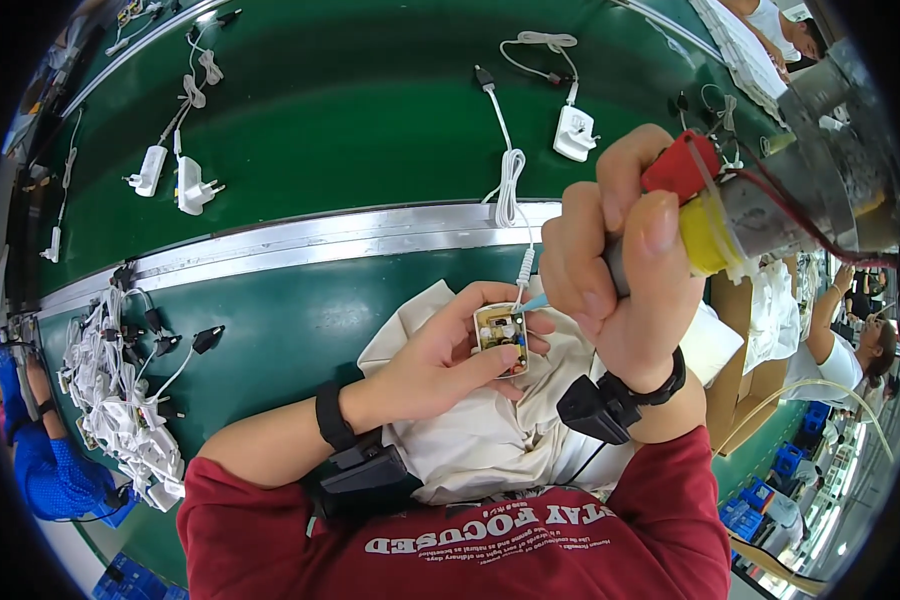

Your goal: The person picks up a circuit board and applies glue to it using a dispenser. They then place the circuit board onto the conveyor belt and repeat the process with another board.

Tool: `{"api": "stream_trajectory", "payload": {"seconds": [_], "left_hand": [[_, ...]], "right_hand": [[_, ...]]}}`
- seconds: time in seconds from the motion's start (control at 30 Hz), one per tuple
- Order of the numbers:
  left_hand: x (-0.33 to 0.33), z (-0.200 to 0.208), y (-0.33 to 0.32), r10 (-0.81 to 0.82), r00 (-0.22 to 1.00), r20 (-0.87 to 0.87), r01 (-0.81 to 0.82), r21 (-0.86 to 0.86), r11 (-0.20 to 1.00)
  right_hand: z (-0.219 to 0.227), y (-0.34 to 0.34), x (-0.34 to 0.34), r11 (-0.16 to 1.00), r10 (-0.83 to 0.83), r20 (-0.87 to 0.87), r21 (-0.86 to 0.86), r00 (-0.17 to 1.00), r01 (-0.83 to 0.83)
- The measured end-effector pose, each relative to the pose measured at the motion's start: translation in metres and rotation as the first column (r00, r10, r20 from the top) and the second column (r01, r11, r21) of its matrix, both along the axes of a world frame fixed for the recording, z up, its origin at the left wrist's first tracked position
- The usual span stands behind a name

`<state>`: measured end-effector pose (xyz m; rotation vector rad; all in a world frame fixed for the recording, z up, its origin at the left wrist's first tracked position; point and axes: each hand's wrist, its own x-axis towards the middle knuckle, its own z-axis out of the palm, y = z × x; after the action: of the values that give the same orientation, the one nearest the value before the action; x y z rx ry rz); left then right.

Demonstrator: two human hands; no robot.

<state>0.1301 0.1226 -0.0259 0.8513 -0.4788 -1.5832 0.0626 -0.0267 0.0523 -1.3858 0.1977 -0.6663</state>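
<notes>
Left hand [440, 365] pinching an open charger [501, 335]; right hand [620, 270] gripping a driver [770, 210].

Left fingers are closing on the small white charger, circuit board facing up, over a cream cloth [490, 430] at the near edge of the green bench [290, 320]. Right fist is wrapping tight around the hanging driver's handle; its bluish tip [536, 301] is meeting the charger's upper right corner. The charger's white cord [510, 180] is running away across the metal rail [300, 245]. More chargers are lying on the far belt; a cable pile [120, 400] is sitting at the bench's left edge.
</notes>
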Motion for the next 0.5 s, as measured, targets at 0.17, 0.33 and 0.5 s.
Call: {"api": "stream_trajectory", "payload": {"seconds": [0.17,0.33,0.5], "left_hand": [[0.001,0.0,0.0,0.002,1.0,0.003,-0.002,-0.004,1.0],[0.005,0.002,-0.003,0.046,0.996,-0.073,-0.042,0.059,0.997],[0.01,0.004,-0.003,0.148,0.974,-0.17,-0.131,0.108,0.985]], "right_hand": [[0.003,0.002,0.001,1.0,0.001,-0.001,0.001,1.0,-0.001],[0.014,0.002,-0.003,0.998,0.053,-0.015,0.022,0.999,-0.052],[0.014,0.008,-0.005,0.997,0.072,-0.024,0.034,0.997,-0.071]]}}
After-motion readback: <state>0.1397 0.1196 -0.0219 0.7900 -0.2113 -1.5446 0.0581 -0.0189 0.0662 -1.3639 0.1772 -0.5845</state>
